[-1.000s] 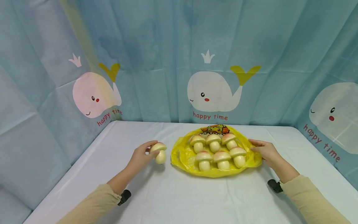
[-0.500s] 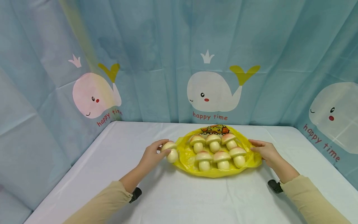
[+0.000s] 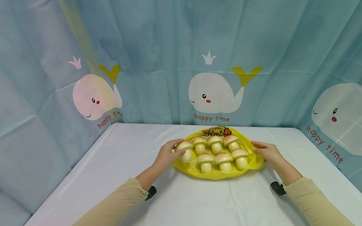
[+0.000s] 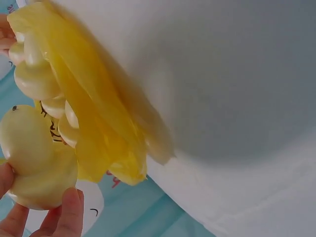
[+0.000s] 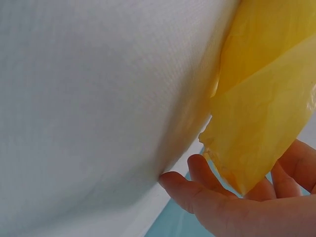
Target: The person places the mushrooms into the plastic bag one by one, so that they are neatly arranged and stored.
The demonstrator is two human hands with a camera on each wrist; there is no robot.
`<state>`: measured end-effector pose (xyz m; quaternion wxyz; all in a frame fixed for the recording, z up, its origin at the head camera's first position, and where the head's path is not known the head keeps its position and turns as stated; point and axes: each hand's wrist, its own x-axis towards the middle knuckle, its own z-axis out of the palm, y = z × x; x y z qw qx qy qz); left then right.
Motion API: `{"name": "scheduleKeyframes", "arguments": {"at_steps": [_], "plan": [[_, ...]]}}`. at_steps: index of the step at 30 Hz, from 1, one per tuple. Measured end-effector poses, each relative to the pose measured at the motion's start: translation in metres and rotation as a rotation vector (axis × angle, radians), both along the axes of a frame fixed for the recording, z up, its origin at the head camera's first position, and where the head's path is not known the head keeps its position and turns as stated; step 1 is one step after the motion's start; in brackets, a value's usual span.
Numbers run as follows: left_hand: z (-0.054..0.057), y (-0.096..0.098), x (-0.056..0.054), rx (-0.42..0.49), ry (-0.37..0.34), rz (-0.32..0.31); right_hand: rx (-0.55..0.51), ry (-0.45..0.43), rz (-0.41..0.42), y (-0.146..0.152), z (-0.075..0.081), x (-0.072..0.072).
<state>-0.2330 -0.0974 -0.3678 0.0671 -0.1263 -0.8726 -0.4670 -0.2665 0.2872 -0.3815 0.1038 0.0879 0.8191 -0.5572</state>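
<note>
A cream toy mushroom with a pink-tinged cap is gripped by my left hand, over the left side of an open yellow plastic bag. The left wrist view shows fingers and thumb around the cap of this mushroom, its stem pointing up in that view. Several similar mushrooms lie inside the bag in two rows. At the bag's right edge, my right hand holds the rim between thumb and fingers. The right wrist view has the bag's corner dipping into that hand, partly hidden by fingers.
A white cloth covers the table. Behind and beside it hangs a blue curtain printed with whales. Dark wrist devices sit beneath both sleeves.
My left hand has carried the mushroom rightward from beside the bag to over its left side. The right hand has stayed at the bag's right edge.
</note>
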Motion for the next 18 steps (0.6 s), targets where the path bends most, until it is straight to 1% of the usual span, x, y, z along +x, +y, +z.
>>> {"name": "scheduleKeyframes", "arguments": {"at_steps": [5,12,18], "plan": [[-0.005,0.008,-0.002,-0.051,0.000,-0.019,0.001,0.005,-0.001,0.000,-0.001,0.000],[-0.013,0.015,-0.003,-0.169,0.037,-0.030,0.002,0.012,0.010,0.000,-0.002,-0.002],[-0.020,0.019,-0.008,-0.205,0.052,-0.042,-0.002,0.012,0.001,0.001,-0.002,-0.002]]}}
